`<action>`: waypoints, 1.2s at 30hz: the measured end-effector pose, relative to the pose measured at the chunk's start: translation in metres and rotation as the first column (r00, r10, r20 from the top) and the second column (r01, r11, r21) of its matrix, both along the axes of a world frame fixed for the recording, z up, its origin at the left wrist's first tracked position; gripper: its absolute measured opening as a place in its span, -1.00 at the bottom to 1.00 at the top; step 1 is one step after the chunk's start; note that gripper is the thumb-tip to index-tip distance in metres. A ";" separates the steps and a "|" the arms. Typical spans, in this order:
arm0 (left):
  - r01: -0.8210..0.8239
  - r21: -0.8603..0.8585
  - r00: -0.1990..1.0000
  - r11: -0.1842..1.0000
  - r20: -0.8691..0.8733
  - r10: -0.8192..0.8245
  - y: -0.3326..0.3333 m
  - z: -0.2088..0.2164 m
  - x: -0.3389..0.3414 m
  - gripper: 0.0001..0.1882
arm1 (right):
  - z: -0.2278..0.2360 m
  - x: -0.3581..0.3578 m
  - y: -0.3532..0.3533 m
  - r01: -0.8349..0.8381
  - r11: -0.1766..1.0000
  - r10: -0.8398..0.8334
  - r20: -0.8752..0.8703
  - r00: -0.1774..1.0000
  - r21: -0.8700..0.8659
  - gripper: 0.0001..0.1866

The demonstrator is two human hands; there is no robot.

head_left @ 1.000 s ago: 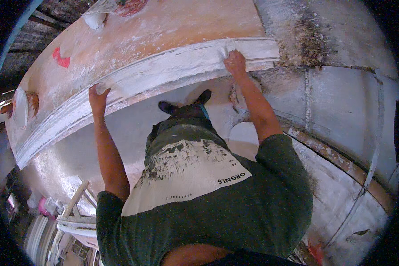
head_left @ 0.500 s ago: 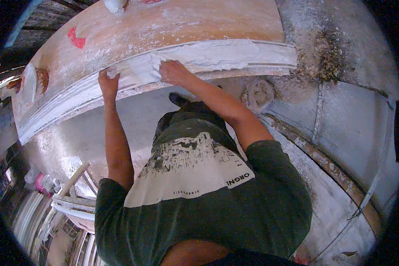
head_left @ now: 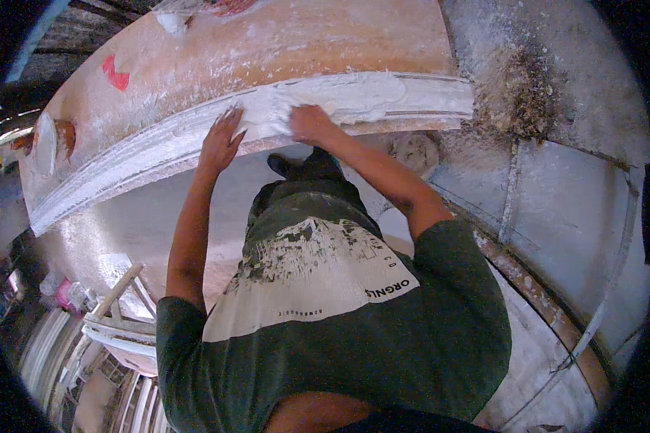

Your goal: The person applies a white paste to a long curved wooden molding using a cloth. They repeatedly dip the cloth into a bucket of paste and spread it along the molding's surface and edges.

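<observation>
A long strip of wet white plaster [head_left: 368, 97], streaked and fibrous, lies along the near edge of the workbench, with ridged lines toward its left end. My left hand [head_left: 222, 141] rests on the strip, fingers stretched out and white at the tips, holding nothing I can see. To its right, my right hand [head_left: 312, 124] is closed, knuckles up, its curled fingers pressed into the plaster. Whatever those fingers may grip is hidden. A rough, lumpy patch of plaster shows between the two hands.
The brown workbench top [head_left: 267, 58] bears white smears and a red scrap [head_left: 115, 73]. A white-coated round container [head_left: 46, 144] stands at its left end. A pale sack [head_left: 416, 153] sits below the bench at right. A wooden frame [head_left: 119, 292] stands at lower left.
My left hand has moved right and opened from a pinch around a whitish bit. My right hand has shifted right along the strip. The view has turned slightly.
</observation>
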State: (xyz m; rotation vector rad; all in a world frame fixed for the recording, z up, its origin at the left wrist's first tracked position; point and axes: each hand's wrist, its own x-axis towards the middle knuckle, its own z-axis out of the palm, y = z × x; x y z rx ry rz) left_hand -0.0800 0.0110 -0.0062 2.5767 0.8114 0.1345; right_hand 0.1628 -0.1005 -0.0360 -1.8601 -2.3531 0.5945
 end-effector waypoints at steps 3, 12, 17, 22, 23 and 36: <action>-0.005 -0.010 0.997 1.000 -0.076 0.004 0.008 0.004 -0.013 -0.48 | -0.041 0.084 -0.061 0.085 0.993 -0.082 -0.035 0.996 0.087 -0.72; 0.095 -0.082 0.995 0.992 0.006 -0.095 0.027 0.006 -0.037 -0.49 | -0.040 0.176 -0.102 0.727 0.527 -0.850 0.294 0.438 0.440 -0.73; 0.303 -0.015 0.953 0.953 0.005 -0.303 0.056 0.005 -0.068 -0.47 | 0.001 0.074 -0.016 0.916 0.355 -0.927 0.196 0.319 0.188 -0.69; 0.365 -0.023 0.930 0.931 0.039 -0.364 0.088 -0.001 -0.122 -0.48 | 0.006 -0.082 0.040 0.935 0.349 -0.930 0.103 0.353 -0.054 -0.69; 0.349 -0.031 0.937 0.937 0.036 -0.347 0.094 0.001 -0.136 -0.48 | 0.011 -0.119 0.050 0.903 0.430 -0.901 0.081 0.427 0.023 -0.70; 0.147 -0.137 0.984 0.980 0.124 -0.130 0.121 0.024 -0.197 -0.45 | -0.026 -0.220 0.037 0.614 0.717 -0.682 0.147 0.716 0.330 -0.68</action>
